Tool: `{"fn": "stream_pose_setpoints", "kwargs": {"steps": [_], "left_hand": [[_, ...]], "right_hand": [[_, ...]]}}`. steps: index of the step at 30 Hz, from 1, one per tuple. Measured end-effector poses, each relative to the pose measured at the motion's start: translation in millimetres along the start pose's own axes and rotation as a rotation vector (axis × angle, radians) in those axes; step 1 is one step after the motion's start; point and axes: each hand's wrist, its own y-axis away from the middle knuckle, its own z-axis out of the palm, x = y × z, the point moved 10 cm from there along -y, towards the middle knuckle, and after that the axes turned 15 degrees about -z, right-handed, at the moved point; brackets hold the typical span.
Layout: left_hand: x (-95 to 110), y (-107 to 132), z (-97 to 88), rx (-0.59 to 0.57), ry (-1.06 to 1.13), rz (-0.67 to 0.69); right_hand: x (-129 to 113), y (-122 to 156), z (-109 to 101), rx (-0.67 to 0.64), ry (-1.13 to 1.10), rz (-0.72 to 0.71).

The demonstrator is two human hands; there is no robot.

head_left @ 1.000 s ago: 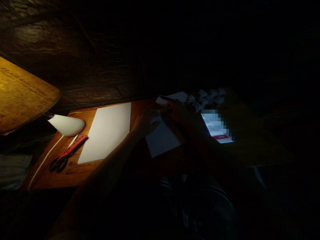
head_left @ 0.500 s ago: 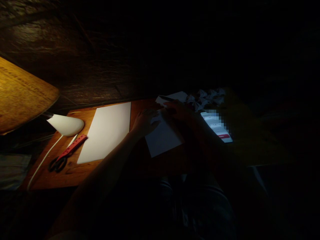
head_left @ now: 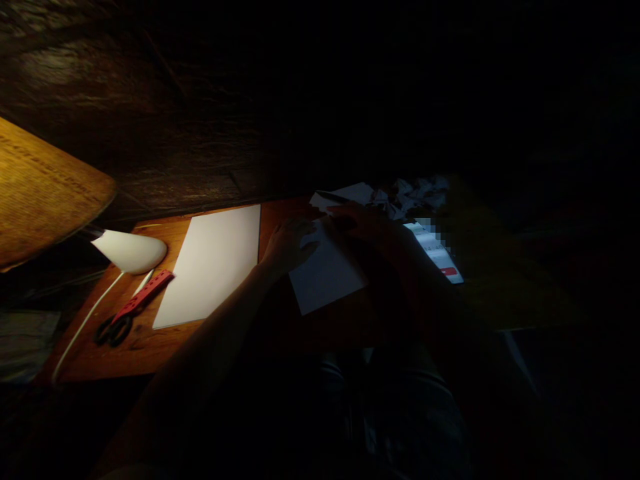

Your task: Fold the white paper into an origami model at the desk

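Note:
A sheet of white paper [head_left: 327,280] lies at a slant on the wooden table, dim in the shadow. My left hand [head_left: 289,241] rests over its far left part, thumb and fingers spread apart. On the far right side of the same sheet is my right hand [head_left: 356,223], in deep shadow. Its fingers look stretched toward the left, though their tips are hard to make out. Just beyond the hands lies another piece of white paper [head_left: 357,192] with a dark, slim object [head_left: 333,197] on it.
Left of my arm lies a bright white paper sheet [head_left: 213,267]. Scissors with black handles [head_left: 114,330] and a red perforated strip [head_left: 145,297] lie beside a white lamp [head_left: 133,252] and its cord. Several folded paper pieces [head_left: 400,200] and a lit phone [head_left: 435,253] are at right.
The view has shifted very slightly. Both hands stay in nearly the same place on the sheet, and the picture on the phone screen looks a little different.

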Motion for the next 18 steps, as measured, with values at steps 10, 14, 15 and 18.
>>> {"fn": "stream_pose_setpoints", "kwargs": {"steps": [10, 14, 15, 18], "left_hand": [[0, 0, -0.6, 0.004, 0.004, 0.003], [0, 0, 0.7, -0.006, -0.007, 0.002], [0, 0, 0.6, -0.008, -0.008, 0.004], [1, 1, -0.7, -0.015, -0.007, 0.008]], "right_hand": [[-5, 3, -6, -0.032, -0.04, -0.023], [-8, 1, -8, -0.028, -0.047, -0.035], [-10, 1, -8, -0.027, -0.048, -0.038], [-14, 3, -10, -0.033, -0.045, -0.032]]}}
